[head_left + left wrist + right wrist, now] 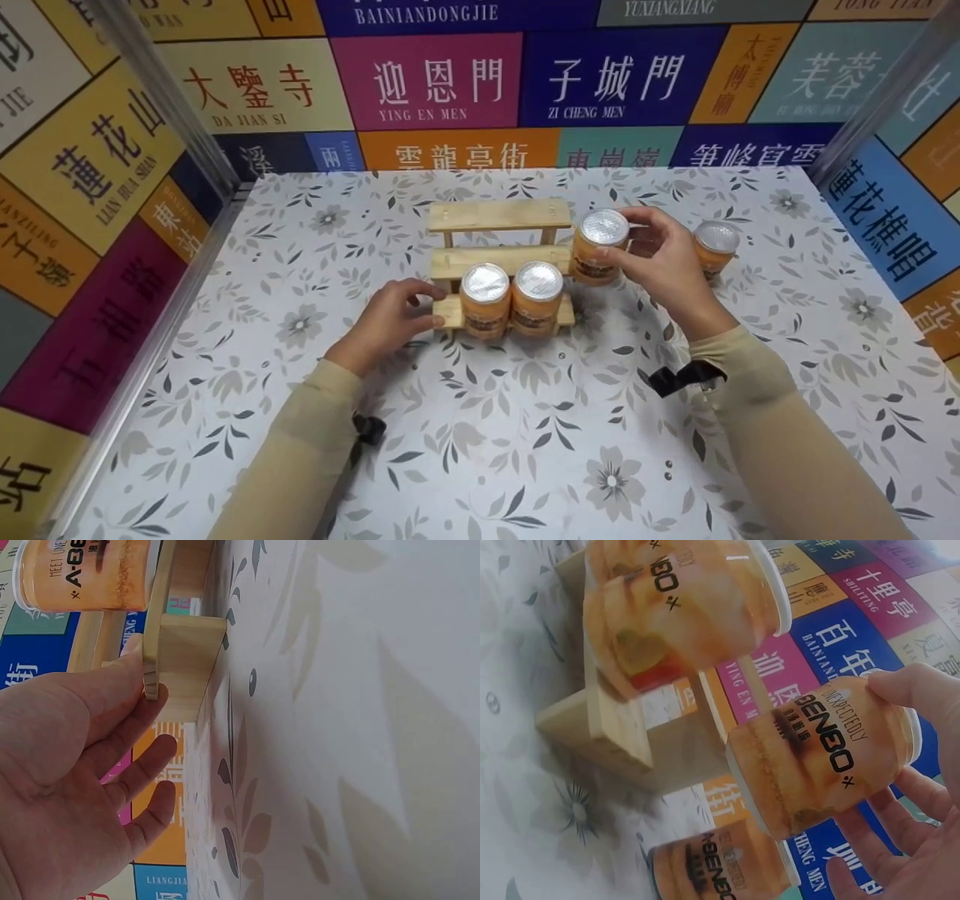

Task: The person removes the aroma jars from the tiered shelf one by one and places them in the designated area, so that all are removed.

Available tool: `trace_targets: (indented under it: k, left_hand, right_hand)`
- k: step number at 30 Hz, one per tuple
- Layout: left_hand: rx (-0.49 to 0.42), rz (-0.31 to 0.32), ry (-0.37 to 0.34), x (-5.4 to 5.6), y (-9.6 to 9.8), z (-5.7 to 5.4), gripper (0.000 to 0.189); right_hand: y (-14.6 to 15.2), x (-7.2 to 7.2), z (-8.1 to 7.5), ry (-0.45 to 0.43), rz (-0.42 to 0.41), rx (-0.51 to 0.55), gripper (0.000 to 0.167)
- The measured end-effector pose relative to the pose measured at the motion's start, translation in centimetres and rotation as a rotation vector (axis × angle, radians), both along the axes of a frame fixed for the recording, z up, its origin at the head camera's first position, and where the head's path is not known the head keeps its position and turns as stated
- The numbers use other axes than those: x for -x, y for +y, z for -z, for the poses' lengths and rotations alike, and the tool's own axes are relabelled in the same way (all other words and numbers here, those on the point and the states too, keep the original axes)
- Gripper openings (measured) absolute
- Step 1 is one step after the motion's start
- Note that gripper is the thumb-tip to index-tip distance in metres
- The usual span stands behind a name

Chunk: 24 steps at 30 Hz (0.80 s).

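A small three-tier wooden rack (pixel 499 216) stands on the table. Two orange cans (pixel 485 304) with silver lids sit side by side on its lowest step. My left hand (pixel 394 319) pinches the left end of that step; in the left wrist view the thumb is on one face of the board (pixel 152 652) and the index finger on the other. My right hand (pixel 664 255) grips a similar orange can (pixel 589 259) by its upper part, at the rack's right side. In the right wrist view this can (pixel 817 757) is tilted, beside the rack.
Another orange can (pixel 716 240) stands on the table just beyond my right hand, partly hidden by it. A floral cloth (pixel 480 450) covers the table. Panels with coloured lettering (pixel 427 82) close off the back and both sides.
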State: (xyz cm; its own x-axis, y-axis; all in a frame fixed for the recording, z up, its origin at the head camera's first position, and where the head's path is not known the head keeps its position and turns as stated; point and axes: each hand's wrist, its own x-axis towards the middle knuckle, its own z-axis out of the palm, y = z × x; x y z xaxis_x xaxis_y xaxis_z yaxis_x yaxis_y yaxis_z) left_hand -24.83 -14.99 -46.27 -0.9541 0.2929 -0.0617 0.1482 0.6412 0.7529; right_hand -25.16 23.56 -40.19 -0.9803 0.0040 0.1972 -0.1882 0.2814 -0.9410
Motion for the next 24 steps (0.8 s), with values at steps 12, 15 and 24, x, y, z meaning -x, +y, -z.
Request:
trace_targets:
  k: [12,15,24]
  left_hand:
    - [-0.001,-0.011,0.015,-0.3,-0.2,-0.1,0.035]
    - [0.0,-0.011,0.019,-0.2,-0.2,0.0,0.036]
    - [0.008,-0.004,-0.011,0.3,0.3,-0.1,0.037]
  right_hand:
    - [1.8,-0.3,2.1,-0.008,-0.04,-0.091,0.057]
    - [2.3,-0.3,2.9,-0.035,-0.046,-0.119,0.057]
    - [3.2,0.1,4.5,-0.102,-0.036,-0.194,0.06]
